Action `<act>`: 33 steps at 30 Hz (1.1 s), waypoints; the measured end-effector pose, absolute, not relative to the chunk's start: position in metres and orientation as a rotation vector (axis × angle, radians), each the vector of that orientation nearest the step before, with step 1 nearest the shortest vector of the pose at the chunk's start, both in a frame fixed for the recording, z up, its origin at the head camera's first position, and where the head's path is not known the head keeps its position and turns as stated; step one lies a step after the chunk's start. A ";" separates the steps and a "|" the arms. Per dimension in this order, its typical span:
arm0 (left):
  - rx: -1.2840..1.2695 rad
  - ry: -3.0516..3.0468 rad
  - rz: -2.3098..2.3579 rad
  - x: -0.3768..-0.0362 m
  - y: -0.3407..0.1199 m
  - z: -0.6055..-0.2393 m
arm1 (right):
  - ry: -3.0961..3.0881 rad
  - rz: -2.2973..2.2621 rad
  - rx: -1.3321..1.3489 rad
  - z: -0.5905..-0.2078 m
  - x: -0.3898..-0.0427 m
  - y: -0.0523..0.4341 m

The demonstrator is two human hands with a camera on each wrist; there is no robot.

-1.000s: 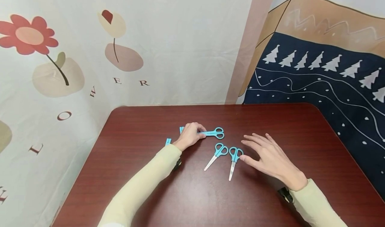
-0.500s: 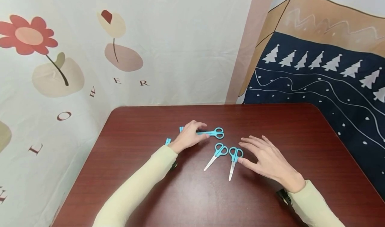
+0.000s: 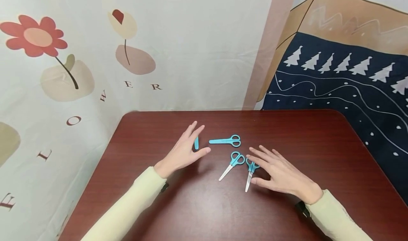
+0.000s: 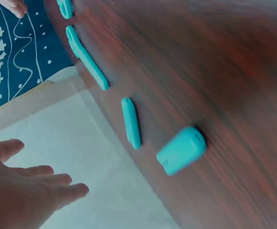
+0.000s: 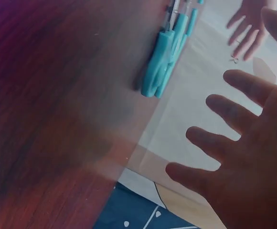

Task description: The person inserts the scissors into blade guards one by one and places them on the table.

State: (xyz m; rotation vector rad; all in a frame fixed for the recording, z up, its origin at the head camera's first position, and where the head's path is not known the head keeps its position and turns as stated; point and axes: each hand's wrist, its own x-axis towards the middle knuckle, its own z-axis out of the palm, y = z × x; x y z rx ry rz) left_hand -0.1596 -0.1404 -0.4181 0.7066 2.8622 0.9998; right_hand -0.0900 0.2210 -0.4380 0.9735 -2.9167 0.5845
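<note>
Three pairs of small blue-handled scissors lie on the dark red table (image 3: 287,134). One pair (image 3: 224,140) has a blue cap on its blades and lies crosswise at the back. Two uncapped pairs (image 3: 232,164) (image 3: 249,173) lie side by side in front of it. My left hand (image 3: 186,149) hovers open with spread fingers, holding nothing. A loose blue cap (image 3: 196,143) shows between its fingers. The left wrist view shows two loose caps (image 4: 131,121) (image 4: 181,150) below that hand (image 4: 28,191). My right hand (image 3: 280,173) is open, its straight fingers over the right pair's handle (image 5: 162,62).
A flower-print cloth (image 3: 79,56) hangs behind the table at the left. A dark blue cloth with white trees (image 3: 344,88) hangs at the right. The table's rounded far corners and left edge are in view.
My left hand has let go of the capped scissors, opened, lifted and drawn back to the left. My right hand has slid slightly left over the right pair's handle.
</note>
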 end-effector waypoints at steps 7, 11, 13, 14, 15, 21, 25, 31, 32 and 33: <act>0.638 2.938 0.951 -0.139 -0.167 -0.413 | -2.943 0.509 1.134 -0.442 -0.089 0.221; 0.548 2.957 0.959 -0.130 -0.180 -0.412 | -2.942 0.487 1.195 -0.444 -0.089 0.223; 0.503 2.945 0.985 -0.126 -0.186 -0.411 | -2.949 0.481 1.216 -0.444 -0.088 0.225; 0.487 2.942 0.996 -0.123 -0.189 -0.411 | -2.952 0.475 1.224 -0.444 -0.089 0.225; 0.473 2.939 1.007 -0.121 -0.192 -0.410 | -2.956 0.469 1.230 -0.444 -0.089 0.226; 0.433 2.982 0.962 -0.107 -0.203 -0.412 | -2.978 0.442 1.246 -0.445 -0.089 0.229; 0.392 3.013 0.890 -0.098 -0.211 -0.416 | -2.967 0.428 1.284 -0.446 -0.093 0.227; 0.349 3.033 0.816 -0.087 -0.220 -0.423 | -2.970 0.400 1.315 -0.448 -0.096 0.226; 0.346 3.040 0.804 -0.085 -0.221 -0.424 | -2.977 0.394 1.313 -0.448 -0.096 0.226; 0.342 3.045 0.792 -0.084 -0.222 -0.426 | -2.981 0.387 1.311 -0.449 -0.096 0.226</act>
